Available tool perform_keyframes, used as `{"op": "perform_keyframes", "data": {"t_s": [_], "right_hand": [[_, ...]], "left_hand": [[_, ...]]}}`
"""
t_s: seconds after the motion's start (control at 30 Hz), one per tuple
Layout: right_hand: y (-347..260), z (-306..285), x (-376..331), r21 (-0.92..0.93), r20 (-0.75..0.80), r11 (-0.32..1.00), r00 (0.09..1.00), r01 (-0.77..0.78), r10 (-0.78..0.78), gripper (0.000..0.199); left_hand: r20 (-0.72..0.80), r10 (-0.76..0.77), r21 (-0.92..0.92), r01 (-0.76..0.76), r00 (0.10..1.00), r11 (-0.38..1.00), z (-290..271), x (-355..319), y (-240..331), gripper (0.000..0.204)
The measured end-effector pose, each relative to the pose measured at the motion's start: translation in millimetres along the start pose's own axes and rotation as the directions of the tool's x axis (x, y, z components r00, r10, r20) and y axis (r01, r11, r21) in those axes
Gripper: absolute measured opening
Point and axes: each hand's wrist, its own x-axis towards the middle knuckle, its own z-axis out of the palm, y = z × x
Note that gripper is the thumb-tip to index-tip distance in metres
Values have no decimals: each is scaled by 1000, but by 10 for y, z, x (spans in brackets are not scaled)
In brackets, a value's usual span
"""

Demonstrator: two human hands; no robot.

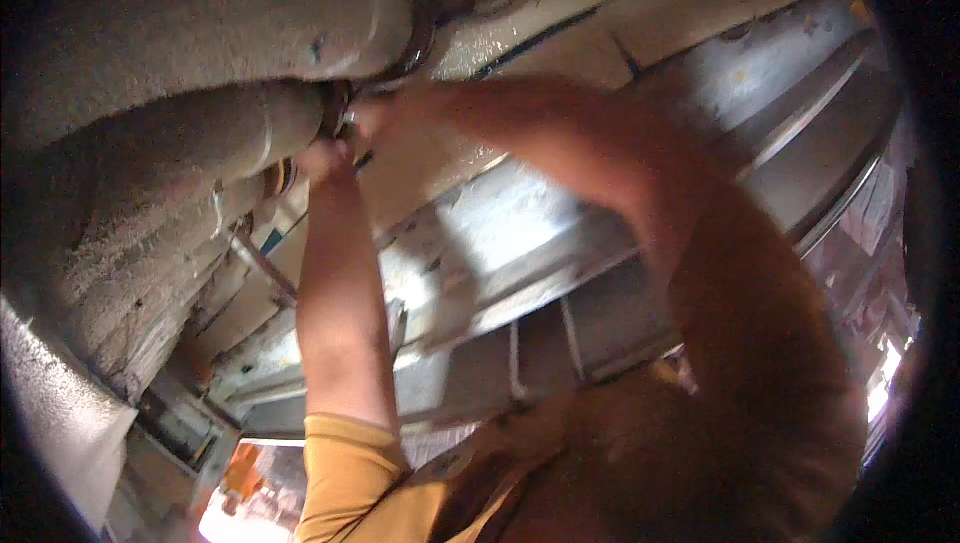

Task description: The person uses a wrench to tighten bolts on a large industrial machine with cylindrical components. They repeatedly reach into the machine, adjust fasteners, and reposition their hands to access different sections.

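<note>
Both my arms reach up to the end of a thick pipe-like grey-brown piece (pixel 225 128) with a rough surface. My left hand (pixel 324 156) is closed beside a dark ring-like joint (pixel 335 103) at that end. Close to it, my right hand (pixel 378 117) is closed too and comes in from the right. A small shiny metal bit (pixel 349 119) shows between the hands. What the fingers grip is too small and blurred to make out.
A larger rounded grey body (pixel 220 18) hangs above the pipe. At the lower left a thin rod (pixel 262 268) slants down. Metal panels and ribs (pixel 510 218) run behind my arms. A person in orange (pixel 242 475) shows far off at the lower left.
</note>
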Motion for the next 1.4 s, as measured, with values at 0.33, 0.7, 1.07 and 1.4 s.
{"op": "perform_keyframes", "data": {"t_s": [0.33, 0.7, 1.07, 1.4], "right_hand": [[107, 446, -13, -416, -559, 909, 782, 22, -275, 23], [-187, 1103, 290, 19, -920, 985, 389, 173, -50, 28], [-247, 1134, 572, 198, -963, 919, 241, 341, 118, 26], [-872, 1149, 505, 691, -689, 318, 459, 649, 561, 30]], "left_hand": [[297, -133, 924, -249, 946, 291, 197, -168, -448, 43], [479, -563, 702, -679, 673, -215, 253, -360, -101, 35], [232, -231, 946, -275, 945, -174, 296, -484, -144, 31], [-243, -771, 864, 492, 589, 103, 230, 426, 870, 22]]}}
